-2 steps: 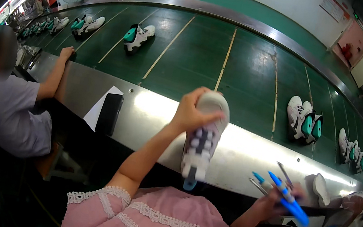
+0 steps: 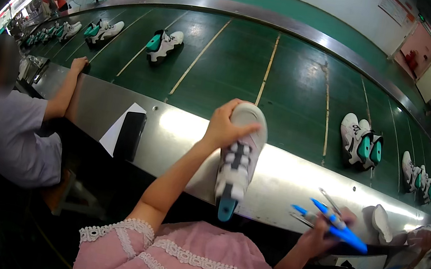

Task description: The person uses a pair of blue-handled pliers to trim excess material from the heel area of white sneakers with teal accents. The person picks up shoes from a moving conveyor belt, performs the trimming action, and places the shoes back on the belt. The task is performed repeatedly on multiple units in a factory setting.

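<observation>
A white sneaker with dark lacing details (image 2: 237, 163) is in my left hand (image 2: 226, 126), which grips it round the toe. The shoe is held over the steel edge of the line, toe away from me, with a blue-teal tab (image 2: 226, 208) sticking out at its heel end. Farther right, my right hand (image 2: 317, 238) is closed round blue pens (image 2: 347, 237) and slim metal-tipped tools (image 2: 330, 200). Their tips point toward the shoe, apart from it. Some of the right fingers are hidden behind the pens.
A green conveyor (image 2: 231, 69) carries white shoes with teal inserts, a single shoe (image 2: 164, 46) at left and a pair (image 2: 361, 140) at right. On the steel ledge (image 2: 182, 129) lie a black phone-like object (image 2: 129, 135) and white paper (image 2: 114, 135). A co-worker (image 2: 19, 126) sits at left.
The sneaker has shifted slightly left and up in my left hand. My right hand has moved a little left with the pens and tools.
</observation>
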